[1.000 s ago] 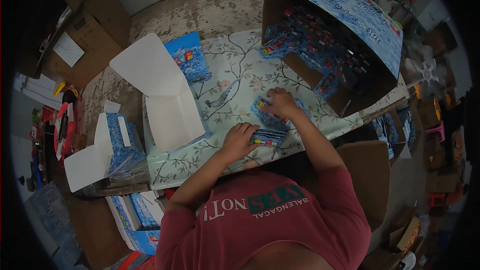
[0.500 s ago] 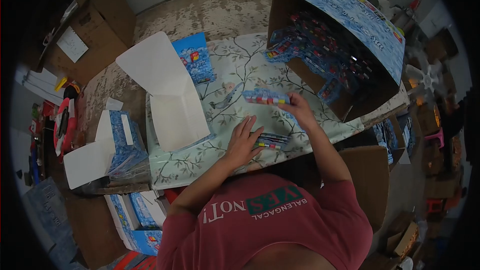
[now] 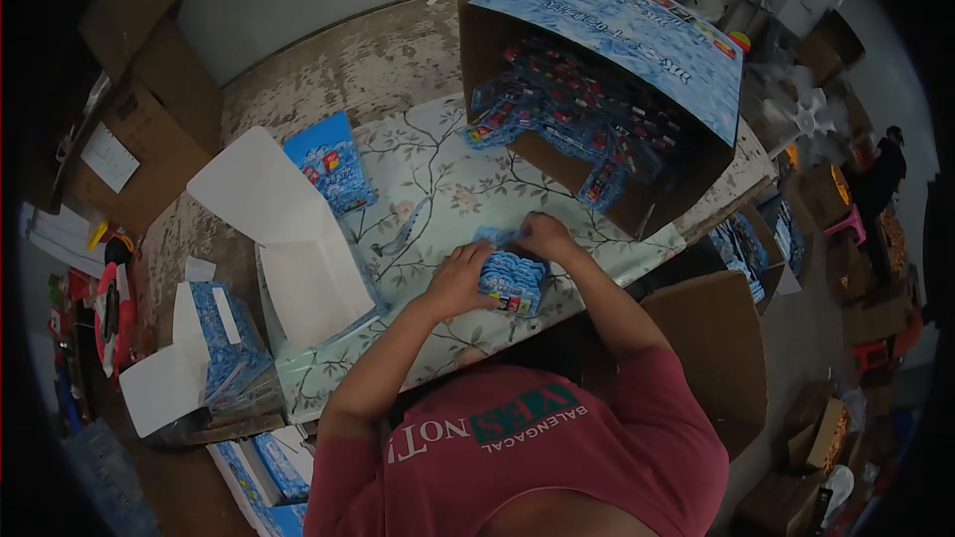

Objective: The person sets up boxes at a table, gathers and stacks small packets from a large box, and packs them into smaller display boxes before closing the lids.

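Note:
A small stack of flat blue printed packets (image 3: 515, 280), with coloured blocks along the near edge, lies on the flowered tablecloth (image 3: 423, 154). My left hand (image 3: 460, 280) is closed around the stack's left side, fingers at the far corner and thumb at the near one. Just beyond the stack, my right hand (image 3: 547, 237) pinches another blue packet (image 3: 494, 236), whose left end shows past the fingers. To the far right, a large blue-printed carton (image 3: 617, 25) lies with its opening towards me, full of similar packets (image 3: 597, 104), some spilling out over its lower flap.
An unfolded white box (image 3: 308, 278) lies left of my hands, with a blue printed pouch (image 3: 331, 161) behind it. Another part-open blue and white box (image 3: 224, 338) stands at the table's left edge. A brown carton (image 3: 711, 338) is by my right elbow; a fan (image 3: 808, 114) stands farther right.
My right hand has brought its packet down towards the stack. My left hand has moved from flat beside the stack to around its left side. The view has shifted, moving the carton leftwards.

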A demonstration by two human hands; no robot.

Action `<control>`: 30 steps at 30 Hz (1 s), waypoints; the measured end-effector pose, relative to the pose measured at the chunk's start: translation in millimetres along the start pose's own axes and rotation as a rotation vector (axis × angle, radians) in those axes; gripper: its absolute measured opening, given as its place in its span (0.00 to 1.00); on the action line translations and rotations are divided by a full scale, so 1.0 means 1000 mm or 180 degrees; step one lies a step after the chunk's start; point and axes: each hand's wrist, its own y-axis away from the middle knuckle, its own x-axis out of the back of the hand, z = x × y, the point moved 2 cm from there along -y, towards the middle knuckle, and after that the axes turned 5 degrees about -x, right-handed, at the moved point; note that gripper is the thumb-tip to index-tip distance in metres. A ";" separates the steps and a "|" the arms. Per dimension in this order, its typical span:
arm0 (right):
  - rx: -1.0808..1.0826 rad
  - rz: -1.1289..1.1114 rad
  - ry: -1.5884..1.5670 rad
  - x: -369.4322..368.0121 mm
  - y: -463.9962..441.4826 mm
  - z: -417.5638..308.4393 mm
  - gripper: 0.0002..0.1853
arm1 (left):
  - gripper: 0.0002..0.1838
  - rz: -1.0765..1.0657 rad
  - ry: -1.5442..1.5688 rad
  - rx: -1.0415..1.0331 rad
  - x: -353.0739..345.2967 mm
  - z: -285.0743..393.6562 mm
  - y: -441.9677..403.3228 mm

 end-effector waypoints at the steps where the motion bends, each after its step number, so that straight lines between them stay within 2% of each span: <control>1: -0.0005 0.0035 0.0003 -0.004 -0.005 0.001 0.23 | 0.48 0.0027 -0.0131 -0.0065 -0.004 -0.005 -0.007; 3: 0.0755 -0.1047 -0.0756 -0.011 -0.015 -0.007 0.19 | 0.50 -0.0207 -0.0183 0.0000 -0.007 -0.013 -0.020; 4: 0.0772 -0.1009 -0.0755 -0.005 -0.020 -0.003 0.19 | 0.52 -0.0448 -0.0213 0.0104 -0.008 -0.018 -0.025; 6: -0.0429 0.0411 -0.3040 0.031 -0.022 0.014 0.16 | 0.52 -0.0630 0.0121 0.0187 -0.001 -0.020 -0.032; 8: -0.1017 0.1080 -0.5120 0.035 -0.058 0.088 0.19 | 0.52 -0.0828 0.0483 0.0271 -0.001 -0.018 -0.034; 9: -0.1003 0.1099 -0.5124 0.051 -0.060 0.084 0.19 | 0.52 -0.0796 0.0473 0.0320 -0.001 -0.017 -0.032; 11: -0.1873 0.1596 -0.7013 0.077 -0.058 0.080 0.22 | 0.52 -0.0754 0.0453 0.0365 -0.003 -0.015 -0.029; 12: -0.1854 0.1581 -0.7015 0.085 -0.062 0.076 0.22 | 0.51 -0.0708 0.0465 0.0320 -0.004 -0.015 -0.028; 14: -0.1048 0.2180 -0.7052 0.096 -0.070 0.067 0.24 | 0.51 -0.0650 0.0469 0.0312 -0.004 -0.015 -0.026; 15: -0.1073 0.2145 -0.7071 0.090 -0.079 0.070 0.24 | 0.51 -0.0618 0.0475 0.0350 -0.004 -0.013 -0.025; 17: -0.1067 0.2683 -0.6543 0.079 -0.093 0.081 0.23 | 0.51 -0.0601 0.0466 0.0408 -0.005 -0.012 -0.019; 20: -0.0778 0.2494 -0.6567 0.064 -0.087 0.098 0.21 | 0.52 -0.0544 0.0434 0.0346 -0.008 -0.016 -0.016; 27: -0.1099 0.2195 -0.6628 0.022 -0.008 0.091 0.15 | 0.52 -0.0574 0.0397 0.0344 -0.009 -0.023 -0.017; 29: -0.1394 0.1501 -0.6297 0.005 0.011 0.092 0.17 | 0.52 -0.0616 0.0337 0.0379 -0.010 -0.022 -0.016; 30: -0.1431 0.1479 -0.6299 0.006 0.021 0.085 0.17 | 0.51 -0.0624 0.0299 0.0387 -0.009 -0.022 -0.014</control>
